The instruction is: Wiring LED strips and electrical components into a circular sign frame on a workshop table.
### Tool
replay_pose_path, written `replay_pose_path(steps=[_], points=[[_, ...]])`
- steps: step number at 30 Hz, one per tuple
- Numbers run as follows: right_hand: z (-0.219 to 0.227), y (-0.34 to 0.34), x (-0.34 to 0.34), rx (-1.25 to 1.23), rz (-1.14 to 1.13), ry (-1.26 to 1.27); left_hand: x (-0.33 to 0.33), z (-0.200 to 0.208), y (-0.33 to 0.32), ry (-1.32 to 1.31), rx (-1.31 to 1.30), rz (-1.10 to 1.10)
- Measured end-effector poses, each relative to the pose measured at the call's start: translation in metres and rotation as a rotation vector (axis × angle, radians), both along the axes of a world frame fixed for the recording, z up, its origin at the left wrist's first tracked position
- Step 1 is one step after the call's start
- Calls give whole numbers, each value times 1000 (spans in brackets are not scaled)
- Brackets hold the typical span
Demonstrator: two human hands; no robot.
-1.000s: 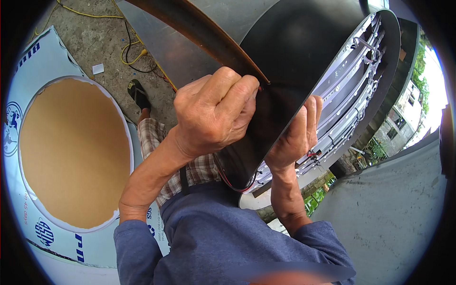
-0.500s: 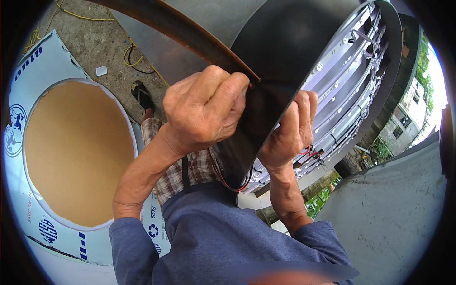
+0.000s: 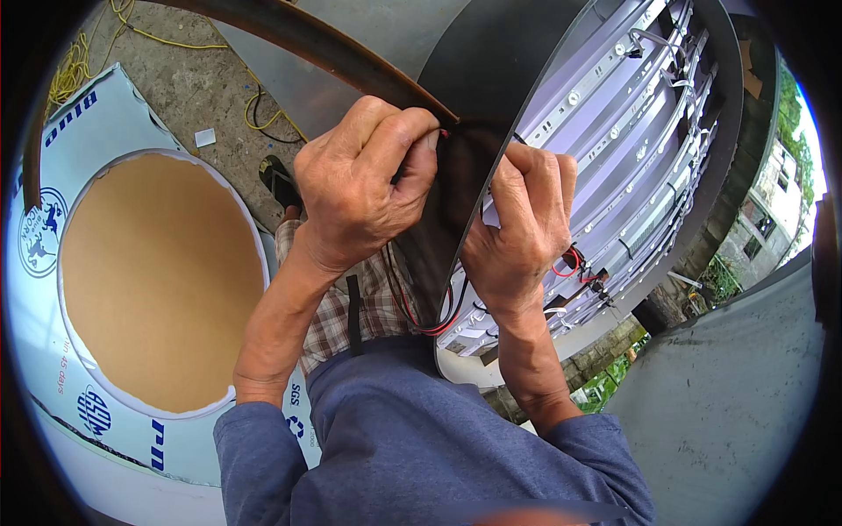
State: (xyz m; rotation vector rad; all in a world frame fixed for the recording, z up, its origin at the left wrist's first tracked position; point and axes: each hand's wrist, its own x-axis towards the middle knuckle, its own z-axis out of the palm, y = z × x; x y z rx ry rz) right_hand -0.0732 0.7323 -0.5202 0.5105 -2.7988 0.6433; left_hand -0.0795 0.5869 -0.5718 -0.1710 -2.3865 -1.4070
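Observation:
A round light box with a black outer wall (image 3: 487, 61) stands tilted before me, its pale inside lined with rows of LED strips (image 3: 614, 133). My left hand (image 3: 364, 188) is closed in a pinch outside this wall, with a bit of thin red wire (image 3: 444, 133) showing at its fingertips. On the inner side of the wall, my right hand (image 3: 522, 228) is closed near the edge; what its fingers hold is hidden. Red and black wires (image 3: 430, 330) loop under the wall's lower end. More red and black wire (image 3: 570, 261) lies among the strips beside my right hand.
A rusty curved metal bar (image 3: 329, 54) reaches down to the box above my left hand. At left, a pale blue printed sheet (image 3: 101, 118) surrounds a brown round panel (image 3: 162, 280). Yellow cable (image 3: 167, 38) lies on the floor. A grey surface (image 3: 728, 351) is at right.
My left hand has shifted slightly up and left. My right hand has come nearer the wall's edge, and more of the box's lit-strip side shows as the view moved.

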Motion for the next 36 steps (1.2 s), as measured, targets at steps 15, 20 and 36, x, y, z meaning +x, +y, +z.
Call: replay_pose_path(steps=[15,20,36], points=[[-4,-7,-1,-34,-33,9,-2,-18,-5,92,-7,-17],[-6,-6,0,-37,-53,24,2,-16,2,130,-54,22],[-7,-1,-3,-71,-11,67,-3,-8,0,100,-93,14]])
